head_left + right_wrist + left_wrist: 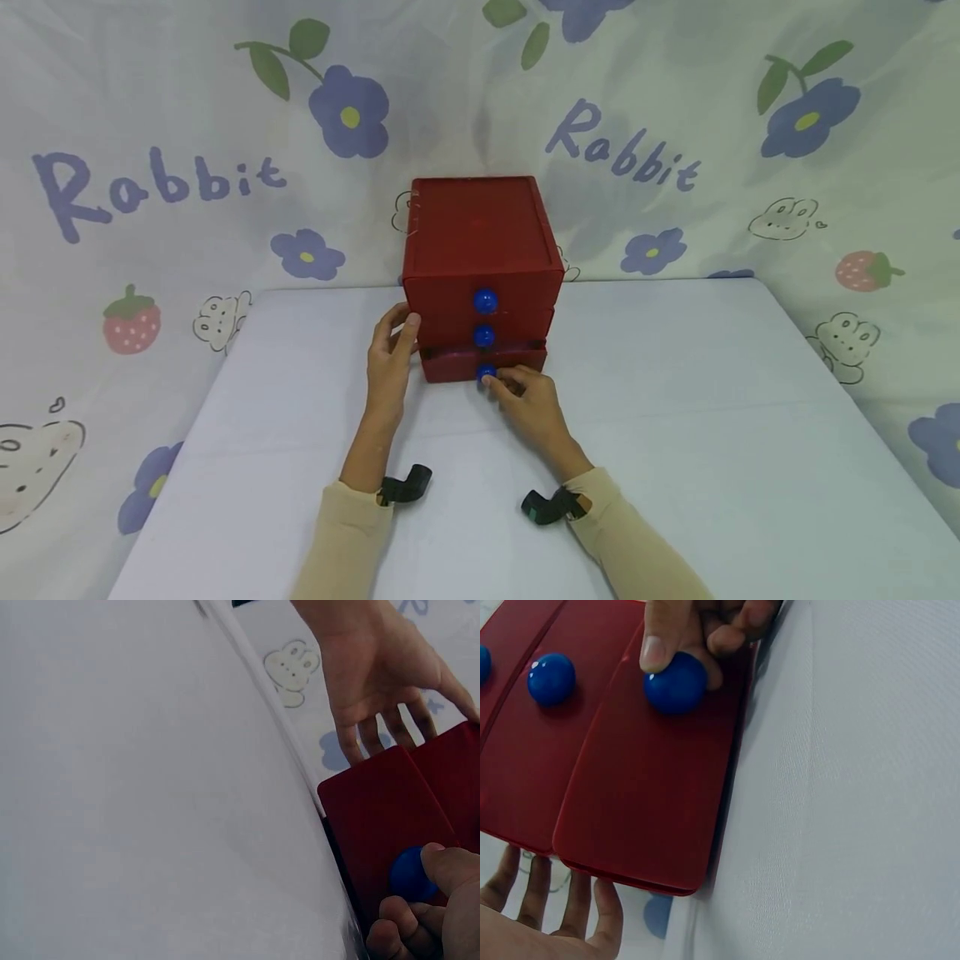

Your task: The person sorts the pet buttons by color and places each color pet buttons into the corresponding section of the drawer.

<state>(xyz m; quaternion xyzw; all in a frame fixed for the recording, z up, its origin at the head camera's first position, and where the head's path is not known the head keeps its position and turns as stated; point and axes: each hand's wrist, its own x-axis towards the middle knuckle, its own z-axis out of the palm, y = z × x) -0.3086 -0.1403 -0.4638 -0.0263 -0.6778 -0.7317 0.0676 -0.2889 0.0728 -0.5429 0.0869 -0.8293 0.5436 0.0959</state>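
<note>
A red chest of three drawers [480, 229] stands on the white table, each drawer front bearing a round blue knob. The bottom drawer [450, 366] sticks out a little from the two above it. My right hand [534, 404] pinches the bottom blue knob [676, 684] between thumb and fingers. Against the chest's left side rests my left hand [390, 367], its fingers extended along the side wall and the thumb near the front edge. In the right wrist view, the left fingertips [358, 754] touch the chest's side. The drawer's inside is mostly hidden.
The white tabletop [675, 417] spreads to both sides and in front of the chest. Behind it hangs a pale curtain [480, 100] printed with flowers, rabbits and strawberries. Each wrist carries a black camera mount [408, 483].
</note>
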